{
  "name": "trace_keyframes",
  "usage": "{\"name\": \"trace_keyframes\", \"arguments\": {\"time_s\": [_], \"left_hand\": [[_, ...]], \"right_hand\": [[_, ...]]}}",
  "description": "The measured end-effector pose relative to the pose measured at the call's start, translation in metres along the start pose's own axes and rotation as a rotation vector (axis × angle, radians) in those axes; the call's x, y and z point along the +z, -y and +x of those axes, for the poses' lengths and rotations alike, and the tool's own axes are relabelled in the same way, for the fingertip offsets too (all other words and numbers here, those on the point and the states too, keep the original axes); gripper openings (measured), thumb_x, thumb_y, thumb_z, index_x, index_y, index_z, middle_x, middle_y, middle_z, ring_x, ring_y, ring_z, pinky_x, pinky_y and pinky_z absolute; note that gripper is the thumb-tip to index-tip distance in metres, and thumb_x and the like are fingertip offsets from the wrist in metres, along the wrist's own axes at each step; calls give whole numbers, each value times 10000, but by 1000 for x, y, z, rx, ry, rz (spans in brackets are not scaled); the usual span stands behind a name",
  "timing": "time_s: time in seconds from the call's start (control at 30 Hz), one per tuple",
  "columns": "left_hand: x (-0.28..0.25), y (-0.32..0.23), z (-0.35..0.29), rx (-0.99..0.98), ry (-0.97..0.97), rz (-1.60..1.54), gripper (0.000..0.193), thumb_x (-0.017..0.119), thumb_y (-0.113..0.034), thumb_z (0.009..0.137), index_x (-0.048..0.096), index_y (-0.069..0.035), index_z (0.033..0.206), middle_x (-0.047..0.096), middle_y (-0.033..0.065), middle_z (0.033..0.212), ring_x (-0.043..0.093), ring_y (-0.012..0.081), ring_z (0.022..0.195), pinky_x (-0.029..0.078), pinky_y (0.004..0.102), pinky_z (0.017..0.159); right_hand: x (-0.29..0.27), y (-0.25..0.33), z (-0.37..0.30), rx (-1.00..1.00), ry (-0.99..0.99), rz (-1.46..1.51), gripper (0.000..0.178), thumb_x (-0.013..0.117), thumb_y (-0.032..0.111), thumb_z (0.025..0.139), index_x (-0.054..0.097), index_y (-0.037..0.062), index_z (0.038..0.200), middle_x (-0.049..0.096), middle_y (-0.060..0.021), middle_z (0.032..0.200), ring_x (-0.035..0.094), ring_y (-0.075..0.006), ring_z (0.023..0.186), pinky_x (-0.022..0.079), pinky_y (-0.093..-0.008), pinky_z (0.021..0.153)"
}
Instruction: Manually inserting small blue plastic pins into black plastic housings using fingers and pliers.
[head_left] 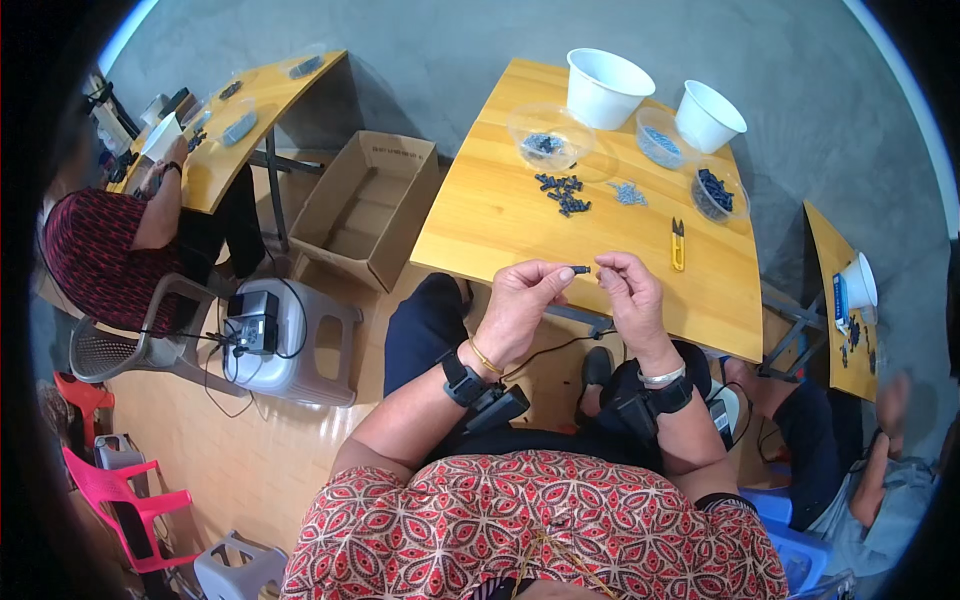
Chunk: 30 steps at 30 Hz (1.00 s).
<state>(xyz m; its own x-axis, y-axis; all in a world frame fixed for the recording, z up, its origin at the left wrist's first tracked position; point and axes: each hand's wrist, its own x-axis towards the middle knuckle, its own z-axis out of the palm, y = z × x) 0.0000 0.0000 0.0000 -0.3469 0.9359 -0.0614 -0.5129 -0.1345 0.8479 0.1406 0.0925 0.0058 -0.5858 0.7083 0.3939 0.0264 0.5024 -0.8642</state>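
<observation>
Holding a small black part [581,269] by the near edge of the wooden table [500,215].
Pinching it in the left hand [522,300], with the right hand [634,300] just beside, fingers bunched; cannot quite tell whether gripping anything there.

At the near edge of the bench [480,225], the left hand [518,305] partly hid a dark piece [581,270], its detail too small to tell. The right hand's [635,300] grip was unclear. A co-worker's head [68,150] was blurred.

Rm L of snips [678,247], blk pcs [563,186] beyond
</observation>
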Motion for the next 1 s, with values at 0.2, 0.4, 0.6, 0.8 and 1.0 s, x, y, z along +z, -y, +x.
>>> {"name": "trace_keyframes", "arguments": {"time_s": [0.2,0.4,0.6,0.8,1.0], "left_hand": [[2,7,7,28,54,-21,132,630,-156,819,632,-27,847,597,7,700,533,77,608,424,201,576],[-16,9,10,-48,-14,133,166,601,-136,835,634,11,905,595,15,720,515,68,619,434,202,597],[-24,11,27,57,-47,191,167,589,-134,846,636,15,905,607,25,713,516,68,605,437,205,588],[-27,8,33,88,-76,157,150,590,-119,844,647,12,892,627,26,750,527,62,599,440,194,569],[-36,9,37,-6,20,157,157,584,-131,851,630,8,909,634,44,818,571,89,640,479,216,614]], "right_hand": [[5,18,8,-213,-9,-183,145,562,5,791,563,15,936,552,-85,759,549,-207,678,452,-280,631],[-34,-5,22,-134,-87,-459,96,561,34,771,574,22,865,570,-135,774,586,-257,727,465,-319,646],[-166,-46,113,-211,-360,-980,147,546,100,797,587,16,910,577,-154,862,547,-311,859,431,-369,779],[-115,-61,120,-88,-158,-704,185,570,89,776,574,19,946,568,-139,847,538,-296,844,428,-361,763],[-22,-52,107,-139,234,-641,217,590,41,741,570,29,956,550,-134,830,530,-306,831,430,-383,745]]}}
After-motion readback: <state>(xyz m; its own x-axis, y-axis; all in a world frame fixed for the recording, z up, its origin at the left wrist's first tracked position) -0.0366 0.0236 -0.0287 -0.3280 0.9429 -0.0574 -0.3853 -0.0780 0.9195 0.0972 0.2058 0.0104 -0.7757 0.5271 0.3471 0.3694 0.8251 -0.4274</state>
